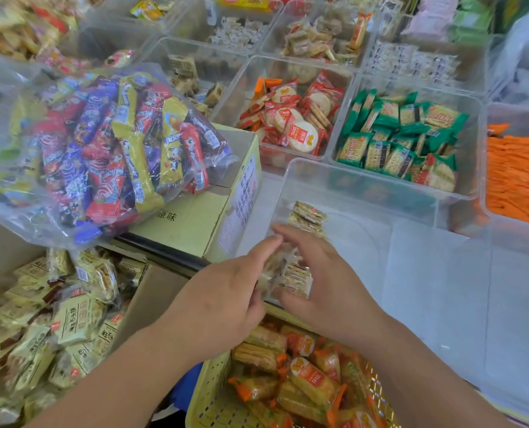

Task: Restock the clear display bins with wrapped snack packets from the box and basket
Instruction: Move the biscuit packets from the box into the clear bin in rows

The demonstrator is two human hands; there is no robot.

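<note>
My left hand [226, 291] and my right hand [331, 279] together hold a small stack of cream wrapped snack packets [291, 274] between them. They are at the near left corner of a large clear bin [365, 183]. Inside that bin lie a couple of the same cream packets [308, 216]; the rest of its floor is bare. An open cardboard box [152, 301] at the lower left is full of cream packets [71, 319]. Below my hands, a yellow slotted basket [207, 396] holds orange-ended packets [306, 378].
A big clear bag of colourful candy bars [102, 143] lies on a closed carton [195, 223] at the left. Behind the large bin stand bins of red rice crackers [291, 118], green biscuit packs [405, 140] and orange sticks [519, 177]. More filled bins line the back.
</note>
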